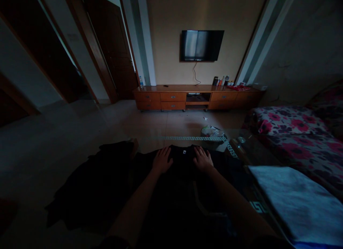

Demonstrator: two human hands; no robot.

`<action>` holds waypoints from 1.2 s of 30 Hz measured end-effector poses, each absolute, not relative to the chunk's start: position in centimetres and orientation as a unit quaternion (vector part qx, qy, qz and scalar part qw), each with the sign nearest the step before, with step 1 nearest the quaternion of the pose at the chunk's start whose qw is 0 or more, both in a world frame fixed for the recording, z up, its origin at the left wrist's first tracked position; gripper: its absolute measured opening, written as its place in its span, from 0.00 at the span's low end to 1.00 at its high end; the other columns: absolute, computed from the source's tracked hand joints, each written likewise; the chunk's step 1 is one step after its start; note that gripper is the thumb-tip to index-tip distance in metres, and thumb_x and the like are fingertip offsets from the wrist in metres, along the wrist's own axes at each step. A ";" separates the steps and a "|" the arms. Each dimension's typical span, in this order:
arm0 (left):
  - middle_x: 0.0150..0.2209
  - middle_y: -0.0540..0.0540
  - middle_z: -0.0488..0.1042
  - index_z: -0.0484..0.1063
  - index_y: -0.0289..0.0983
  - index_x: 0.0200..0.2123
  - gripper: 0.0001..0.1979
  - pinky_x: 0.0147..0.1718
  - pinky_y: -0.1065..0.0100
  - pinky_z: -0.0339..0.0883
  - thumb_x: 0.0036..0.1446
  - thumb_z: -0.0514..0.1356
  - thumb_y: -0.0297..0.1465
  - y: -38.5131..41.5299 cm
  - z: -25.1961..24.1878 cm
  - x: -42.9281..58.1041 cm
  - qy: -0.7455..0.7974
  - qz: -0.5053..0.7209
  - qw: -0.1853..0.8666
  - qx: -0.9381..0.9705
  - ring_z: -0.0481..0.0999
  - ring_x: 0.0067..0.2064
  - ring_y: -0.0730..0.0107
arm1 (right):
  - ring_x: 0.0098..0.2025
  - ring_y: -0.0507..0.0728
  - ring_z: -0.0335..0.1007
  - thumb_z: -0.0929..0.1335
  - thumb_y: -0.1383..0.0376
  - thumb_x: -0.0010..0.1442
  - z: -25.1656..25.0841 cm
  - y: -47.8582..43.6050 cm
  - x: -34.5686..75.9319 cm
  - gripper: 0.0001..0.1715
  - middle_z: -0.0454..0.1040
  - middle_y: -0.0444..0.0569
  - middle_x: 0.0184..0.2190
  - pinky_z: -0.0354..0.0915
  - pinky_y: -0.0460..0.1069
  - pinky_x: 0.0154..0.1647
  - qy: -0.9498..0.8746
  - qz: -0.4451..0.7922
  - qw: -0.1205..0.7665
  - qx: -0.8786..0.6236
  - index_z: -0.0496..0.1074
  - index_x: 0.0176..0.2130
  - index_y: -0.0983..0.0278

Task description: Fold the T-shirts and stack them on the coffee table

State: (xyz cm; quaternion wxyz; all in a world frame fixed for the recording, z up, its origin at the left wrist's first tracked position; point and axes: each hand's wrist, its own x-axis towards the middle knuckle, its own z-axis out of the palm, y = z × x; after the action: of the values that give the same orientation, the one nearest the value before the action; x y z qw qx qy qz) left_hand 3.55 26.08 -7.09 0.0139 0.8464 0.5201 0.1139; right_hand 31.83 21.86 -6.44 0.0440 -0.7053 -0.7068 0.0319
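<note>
A black shirt (182, 170) lies spread over the glass table (187, 138), its neckline at the far side with a small pale label (184, 152) inside. My left hand (162, 160) rests flat on the cloth left of the neckline, fingers stretched forward. On the other side of the neckline, my right hand (203, 158) presses flat with its fingers spread. Neither hand grips anything that I can see. More dark cloth (93, 181) is heaped to the left. The room is dim, so the shirt's folds and lower part are hard to make out.
Light blue-grey fabric (297, 202) lies at the right, beside a sofa with a floral cover (294, 122). A bin (213, 132) shows past the table's far edge. Beyond stand a wooden TV cabinet (173, 97) with bottles on it and a wall-mounted television (202, 45).
</note>
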 end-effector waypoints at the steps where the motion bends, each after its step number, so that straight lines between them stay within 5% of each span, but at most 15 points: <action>1: 0.73 0.42 0.53 0.53 0.39 0.71 0.33 0.70 0.53 0.39 0.65 0.51 0.42 26.0 -7.1 3.6 0.526 0.121 0.007 0.842 0.50 0.73 0.57 | 0.74 0.62 0.34 0.56 0.55 0.66 -6.5 21.8 31.7 0.40 0.49 0.51 0.73 0.34 0.63 0.71 -0.697 0.023 0.050 -0.715 0.49 0.73 0.63; 9: 0.69 0.36 0.60 0.60 0.35 0.68 0.31 0.65 0.53 0.50 0.65 0.51 0.42 25.3 -6.7 3.6 0.600 0.132 -0.015 0.789 0.57 0.69 0.51 | 0.62 0.68 0.59 0.57 0.51 0.67 -6.3 20.4 31.0 0.36 0.65 0.63 0.63 0.48 0.64 0.65 -0.591 -0.016 0.100 -0.801 0.63 0.65 0.67; 14: 0.69 0.37 0.60 0.61 0.36 0.67 0.27 0.67 0.50 0.42 0.69 0.46 0.38 24.1 -5.1 4.5 0.622 0.112 -0.045 0.773 0.57 0.69 0.52 | 0.73 0.64 0.42 0.52 0.51 0.70 -5.9 19.7 31.2 0.39 0.50 0.55 0.73 0.37 0.61 0.71 -0.593 0.038 0.056 -0.802 0.51 0.72 0.67; 17: 0.64 0.34 0.67 0.67 0.35 0.63 0.24 0.65 0.51 0.47 0.70 0.46 0.37 22.1 -3.1 4.9 0.640 0.137 -0.076 0.752 0.63 0.64 0.52 | 0.75 0.62 0.34 0.50 0.49 0.70 -5.3 18.4 31.3 0.40 0.42 0.49 0.75 0.34 0.62 0.72 -0.602 0.066 0.037 -0.795 0.47 0.73 0.64; 26: 0.52 0.33 0.69 0.68 0.34 0.53 0.20 0.48 0.53 0.64 0.61 0.56 0.38 15.0 0.9 -1.2 0.818 0.206 -0.057 0.534 0.68 0.54 0.45 | 0.75 0.65 0.32 0.51 0.53 0.71 -4.9 8.6 28.4 0.35 0.39 0.50 0.75 0.39 0.68 0.69 -0.552 0.012 0.079 -0.830 0.58 0.70 0.60; 31: 0.52 0.26 0.70 0.68 0.26 0.52 0.23 0.56 0.48 0.61 0.55 0.60 0.34 12.6 -0.5 -5.9 0.798 0.261 0.074 0.539 0.68 0.57 0.40 | 0.75 0.66 0.34 0.52 0.49 0.71 -6.2 3.2 28.2 0.37 0.40 0.50 0.75 0.41 0.68 0.69 -0.525 0.033 0.062 -0.848 0.50 0.73 0.58; 36: 0.47 0.32 0.76 0.74 0.32 0.45 0.16 0.58 0.53 0.63 0.52 0.60 0.30 12.1 -1.2 -8.1 0.761 0.326 0.154 0.540 0.73 0.56 0.46 | 0.75 0.65 0.34 0.52 0.48 0.71 -5.8 0.9 28.9 0.38 0.42 0.53 0.75 0.40 0.66 0.70 -0.527 0.030 0.047 -0.848 0.47 0.73 0.58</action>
State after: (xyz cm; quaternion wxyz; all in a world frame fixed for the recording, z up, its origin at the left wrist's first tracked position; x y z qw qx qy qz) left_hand -8.14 12.07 -1.24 0.1538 0.5397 0.7606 0.3264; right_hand 28.88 0.94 -5.80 0.0468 -0.8478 -0.5274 0.0299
